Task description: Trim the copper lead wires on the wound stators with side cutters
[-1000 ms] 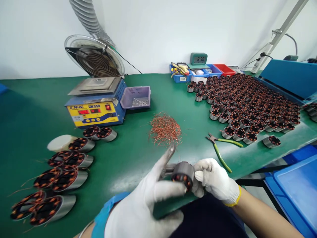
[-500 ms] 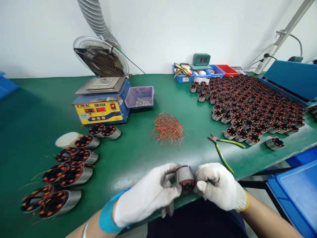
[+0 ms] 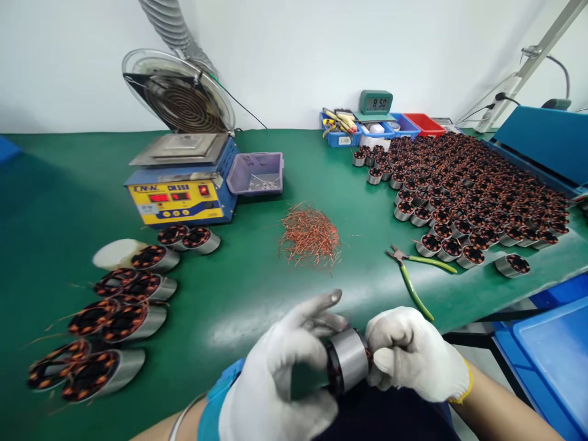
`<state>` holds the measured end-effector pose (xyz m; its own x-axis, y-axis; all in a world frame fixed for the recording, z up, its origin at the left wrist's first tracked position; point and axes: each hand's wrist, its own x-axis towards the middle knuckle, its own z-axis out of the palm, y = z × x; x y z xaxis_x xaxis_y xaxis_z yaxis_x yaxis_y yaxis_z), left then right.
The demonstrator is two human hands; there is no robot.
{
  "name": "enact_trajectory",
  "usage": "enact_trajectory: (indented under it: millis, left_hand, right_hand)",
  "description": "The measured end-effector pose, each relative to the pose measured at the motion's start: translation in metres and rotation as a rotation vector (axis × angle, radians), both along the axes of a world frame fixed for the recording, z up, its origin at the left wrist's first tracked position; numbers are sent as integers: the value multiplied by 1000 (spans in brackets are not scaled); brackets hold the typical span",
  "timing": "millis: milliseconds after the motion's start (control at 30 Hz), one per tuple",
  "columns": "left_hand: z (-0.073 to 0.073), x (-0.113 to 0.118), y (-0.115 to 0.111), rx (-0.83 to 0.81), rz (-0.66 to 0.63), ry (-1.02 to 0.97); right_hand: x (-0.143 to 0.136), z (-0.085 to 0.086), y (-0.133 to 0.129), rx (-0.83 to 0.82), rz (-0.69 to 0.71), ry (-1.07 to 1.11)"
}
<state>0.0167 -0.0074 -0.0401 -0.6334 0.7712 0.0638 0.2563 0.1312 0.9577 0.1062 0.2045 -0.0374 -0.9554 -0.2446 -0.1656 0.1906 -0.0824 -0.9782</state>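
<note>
- Stator, a silvery ring with dark, copper-dotted windings, is held up at the near edge of the green table, between the fingers of the two hands.
- Purple tray, well beyond the left fingers, holds small bright bits and a thin rod.
- Left blue bin, far beyond the fingers, contains tools with yellow and red handles; the middle blue bin beside it holds a rounded white item.
- Red bin stands farther right; its contents are too small to tell.
- Left hand, white-gloved, is open: the index finger points outward and the thumb is spread apart below. The stator's left end lies just beside the gap between them; whether a fingertip touches it is unclear.
- Right hand, gloved with a yellow cuff, has its fingers curled and closed with the thumb at the stator's right end, gripping it there.
- Copper wire clippings lie in a pile beyond the left fingertips.
- Green-handled cutters rest, handles spread, just beyond the right fingers.
</note>
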Motion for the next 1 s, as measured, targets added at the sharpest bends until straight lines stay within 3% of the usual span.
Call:
enact_trajectory:
  millis: [67, 133, 233, 300, 400, 433, 500, 600, 667, 800, 867, 933, 1000]
  left_hand:
    - [-3, -5, 5, 55, 58, -139]
    - [-3, -11, 9, -40, -29, -263]
    - [-7, -14, 13, -144, -119, -267]
    - [-12, -10, 13, -94, -14, -56]
    - [-19, -1, 13, 63, 134, 159]
    - [-19, 0, 13, 108, 137, 103]
    - [-16, -3, 14, 138, 66, -195]
    - [-7, -13, 17, -4, -157, -682]
    - [-2, -18, 21, -115, -222, -752]
    - [7, -16, 19, -85, -61, -551]
    - [11, -11, 12, -38, -58, -382]
    - [15, -6, 5, -11, -50, -193]
    - [17, -4, 2, 6, 70, -99]
  right_hand:
    - [-3, 6, -1, 223, -4, 220]
    - [-7, 9, -2, 460, -19, 359]
    - [-10, 4, -3, 633, -60, 355]
    - [-10, -3, -3, 492, -101, 185]
    - [-9, -14, -2, 61, -154, -100]
    - [-9, -16, -2, -43, -163, -129]
    - [-9, -16, -1, -70, -170, -67]
    - [-10, -13, 0, 143, -142, 102]
    - [-10, -13, -1, 194, -130, 112]
    - [-9, -25, -6, -123, -130, -128]
    - [-9, -30, -9, -238, -125, -224]
    - [-10, -29, -9, -257, -105, -274]
    - [-12, -23, -9, -181, -61, -264]
